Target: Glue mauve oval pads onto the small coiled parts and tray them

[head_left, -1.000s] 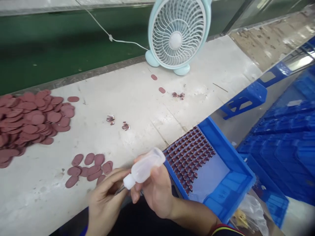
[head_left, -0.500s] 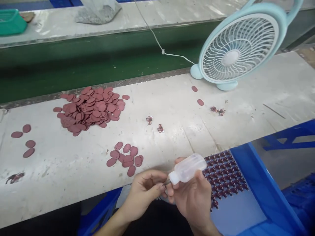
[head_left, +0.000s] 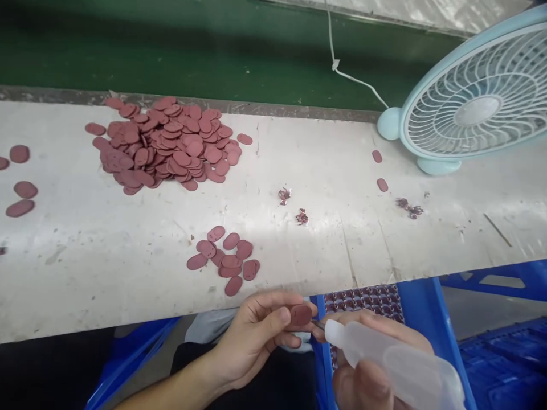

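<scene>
Between the thumb and fingers of my left hand is a small reddish-brown oval disc, its face turned up with tiny dark marks on it. My right hand is wrapped round a translucent white squeeze bottle, tilted so its thin dark tip points left at the disc's edge. I cannot tell whether the tip touches the disc. A small group of similar oval discs lies on the white table just beyond my left hand, and a large heap of them is farther back.
A light blue fan stands at the right, its white cord running back. Dark red smears mark the white table. Below its front edge, a blue crate holds rows of small dark red pieces.
The view has shifted, so the heap sits higher. My hands have moved apart, the bottle has swung lower right with its tip leftward, and the disc in my left hand now shows.
</scene>
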`<state>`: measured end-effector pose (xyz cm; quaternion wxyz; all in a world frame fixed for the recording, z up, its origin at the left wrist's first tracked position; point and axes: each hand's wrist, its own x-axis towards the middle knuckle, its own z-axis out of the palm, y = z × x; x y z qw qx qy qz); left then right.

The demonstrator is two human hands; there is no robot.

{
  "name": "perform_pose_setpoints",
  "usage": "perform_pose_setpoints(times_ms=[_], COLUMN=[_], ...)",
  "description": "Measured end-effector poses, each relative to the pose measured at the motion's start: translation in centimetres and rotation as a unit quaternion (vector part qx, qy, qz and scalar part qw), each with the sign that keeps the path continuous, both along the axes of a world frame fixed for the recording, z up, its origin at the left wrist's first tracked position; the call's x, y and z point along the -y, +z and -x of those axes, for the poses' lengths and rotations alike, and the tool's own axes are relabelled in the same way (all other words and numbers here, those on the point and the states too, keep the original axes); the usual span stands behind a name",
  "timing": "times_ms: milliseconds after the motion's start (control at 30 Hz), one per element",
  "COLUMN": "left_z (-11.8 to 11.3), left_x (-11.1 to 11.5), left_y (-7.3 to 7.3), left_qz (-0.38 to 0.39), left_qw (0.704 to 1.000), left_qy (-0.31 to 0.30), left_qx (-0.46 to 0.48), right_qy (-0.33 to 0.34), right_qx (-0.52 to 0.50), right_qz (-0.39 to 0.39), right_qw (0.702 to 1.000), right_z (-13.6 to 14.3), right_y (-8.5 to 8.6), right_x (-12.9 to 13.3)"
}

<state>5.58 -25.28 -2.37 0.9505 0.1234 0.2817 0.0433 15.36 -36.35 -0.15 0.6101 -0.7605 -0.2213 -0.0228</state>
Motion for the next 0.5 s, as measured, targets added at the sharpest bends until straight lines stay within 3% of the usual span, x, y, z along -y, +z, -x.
perform_pose_setpoints(times_ms=[67,200,333,400,500], left_z=[0.1,0.1,0.0,0.0,0.1], left_x=[0.0,-0.2,-0.4,-0.5,-0.5], left_y=[-0.2,-0.5,-0.6,-0.6,-0.5], left_qz=[-0.001,-0.004,-0.017,-0.024,-0.029], left_qw=[1.0,1.0,1.0,0.999,0.999], left_qy=[0.001,-0.005,-0.013,-0.019,-0.023], left_qx=[0.002,-0.011,-0.011,-0.009,-0.009], right_qy=[-0.059,-0.021,-0.02,0.05,0.187], right_qx=[0.002,-0.026,-0.004,-0.017,-0.08], right_qz=[-0.038,-0.051,-0.055,-0.006,0.112], right_qw=[0.998,0.998,0.998,0.999,0.973], right_z=[0.6,1.1,0.7,0.0,-1.1], right_y=[0.3,0.5,0.2,0.2,0.4], right_x=[-1.3,-2.7,-1.9,-0.6,1.8])
